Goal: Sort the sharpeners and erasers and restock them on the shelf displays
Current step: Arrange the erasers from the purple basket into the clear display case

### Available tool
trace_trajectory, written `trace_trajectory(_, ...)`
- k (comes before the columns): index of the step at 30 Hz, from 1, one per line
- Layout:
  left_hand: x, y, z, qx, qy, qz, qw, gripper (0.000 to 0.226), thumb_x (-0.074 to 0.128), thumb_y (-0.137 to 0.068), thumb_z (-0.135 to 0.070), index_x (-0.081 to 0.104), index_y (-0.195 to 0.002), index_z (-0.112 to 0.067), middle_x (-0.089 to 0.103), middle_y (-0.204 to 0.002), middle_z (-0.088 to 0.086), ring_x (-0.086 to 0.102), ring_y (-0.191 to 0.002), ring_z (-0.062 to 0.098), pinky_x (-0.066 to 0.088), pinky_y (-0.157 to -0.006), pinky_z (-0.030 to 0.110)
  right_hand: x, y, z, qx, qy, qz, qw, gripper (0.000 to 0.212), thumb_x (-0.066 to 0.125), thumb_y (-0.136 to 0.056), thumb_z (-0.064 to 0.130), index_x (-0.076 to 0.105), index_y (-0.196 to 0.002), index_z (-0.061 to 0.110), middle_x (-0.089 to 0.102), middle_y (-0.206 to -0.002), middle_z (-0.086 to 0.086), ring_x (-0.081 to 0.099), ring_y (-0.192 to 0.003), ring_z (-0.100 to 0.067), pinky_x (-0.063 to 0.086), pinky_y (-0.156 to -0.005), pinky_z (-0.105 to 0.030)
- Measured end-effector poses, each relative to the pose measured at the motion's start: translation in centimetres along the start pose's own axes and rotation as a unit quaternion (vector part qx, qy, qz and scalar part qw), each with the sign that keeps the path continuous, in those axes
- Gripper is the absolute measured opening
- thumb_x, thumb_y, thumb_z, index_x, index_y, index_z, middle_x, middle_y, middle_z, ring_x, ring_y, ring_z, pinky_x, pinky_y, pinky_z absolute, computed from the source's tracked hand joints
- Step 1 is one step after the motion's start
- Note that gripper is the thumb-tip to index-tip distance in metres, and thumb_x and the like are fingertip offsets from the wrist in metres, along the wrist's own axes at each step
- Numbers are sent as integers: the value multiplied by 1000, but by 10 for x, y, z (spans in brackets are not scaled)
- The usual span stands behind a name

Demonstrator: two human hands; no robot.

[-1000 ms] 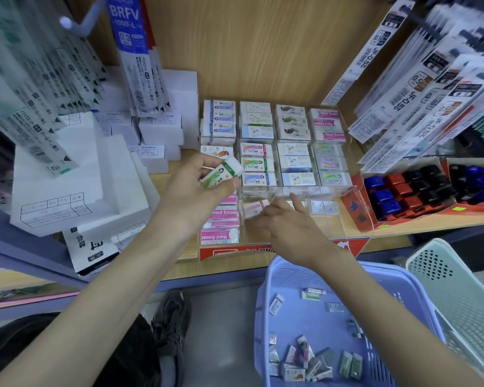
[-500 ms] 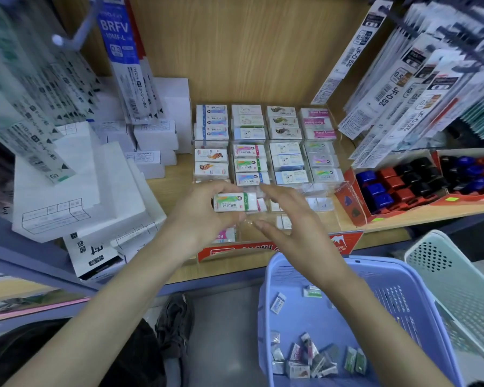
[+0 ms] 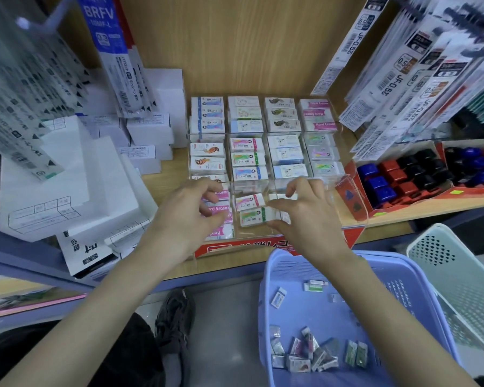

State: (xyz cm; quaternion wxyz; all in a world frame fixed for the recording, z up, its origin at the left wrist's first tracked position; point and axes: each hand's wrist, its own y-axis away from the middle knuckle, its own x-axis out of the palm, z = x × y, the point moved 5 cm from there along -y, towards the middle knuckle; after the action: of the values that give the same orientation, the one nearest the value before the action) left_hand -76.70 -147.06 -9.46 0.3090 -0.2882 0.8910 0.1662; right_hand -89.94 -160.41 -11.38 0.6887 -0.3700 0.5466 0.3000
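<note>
R hand (image 3: 305,219) reaches fwd above basket (image 3: 389,256) rim, thumb & fingers pinching green-striped eraser (image 3: 252,217) by its right end. It sits in tray (image 3: 229,248) front row, 2nd compartment, just in front of another. L hand (image 3: 187,216) hovers over pink erasers (image 3: 218,209), fingers loosely curled, holding nothing. Free room betw. eraser & tray front lip.

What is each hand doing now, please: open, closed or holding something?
Left hand: open, fingers loosely curled, holding nothing.
Right hand: pinches the green-banded eraser at its end.
</note>
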Motion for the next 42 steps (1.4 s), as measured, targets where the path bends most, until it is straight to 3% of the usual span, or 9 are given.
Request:
trace_trajectory(8,1,0,-4,2,23,14,1000,22,66,-86,-18,57,-103,-28,59,-90,-14,57,-75,0,44,-62,14,20,-20,12,31,87,151,984,53,65,-82,48,58,-125,17,45,-123,-6,37,-121,-27,32,-101,-39)
trace_trajectory(13,0,2,2,43,-116,5,992,34,65,-86,-25,58,-119,-19,55,-117,-3,54,-107,13,43,-85,24,0,-8,8,-7,1,88,996,27,51,-91,26,66,-112,19,59,-118,0,45,-111,-27,35,-90,-34)
trace_trajectory(16,7,7,8,120,-252,29,960,73,44,-85,-63,29,-146,-26,11,-157,0,4,-143,19,10,-115,36,-17,3,6,-72,11,22,997,38,37,-80,21,74,-85,18,70,-95,3,56,-89,-26,33,-70,-27)
trace_trajectory(18,22,12,16,137,-314,72,937,90,10,-73,-79,0,-147,-30,-22,-154,-5,-25,-139,13,-9,-111,40,-17,7,11,-133,-1,41,990,40,33,-79,24,72,-83,19,68,-88,7,54,-86,-22,32,-70,-26)
trace_trajectory(23,47,21,31,160,-390,80,903,74,23,-88,-61,43,-140,-11,41,-146,12,24,-136,29,32,-101,55,15,13,29,-165,-49,233,957,60,6,-88,48,61,-94,24,56,-84,9,43,-87,-12,26,-99,-32)
trace_trajectory(28,48,18,31,174,-367,32,913,63,29,-88,-47,49,-135,-9,49,-140,12,37,-129,31,49,-89,49,29,16,30,-121,-60,243,961,79,-10,-83,54,51,-126,30,59,-115,10,39,-118,-11,5,-117,-40)
trace_trajectory(35,49,16,27,170,-381,31,908,63,61,-81,-43,52,-132,-6,50,-138,14,48,-126,36,51,-84,47,37,10,37,-84,-48,221,970,86,-15,-78,57,48,-131,31,56,-120,9,34,-126,-17,6,-115,-45)
trace_trajectory(39,43,16,6,98,-398,56,911,74,47,-91,-49,16,-150,-15,10,-158,7,6,-145,28,16,-111,50,4,29,18,-114,-154,164,968,62,12,-91,55,58,-122,27,57,-111,9,38,-110,-12,23,-105,-30)
trace_trajectory(42,44,31,-20,174,-374,-8,911,62,65,-85,-34,44,-136,-4,40,-142,21,34,-133,38,29,-105,52,-31,74,-31,-68,-210,91,971,44,37,-95,45,60,-122,18,58,-107,8,41,-105,-10,29,-90,-19)
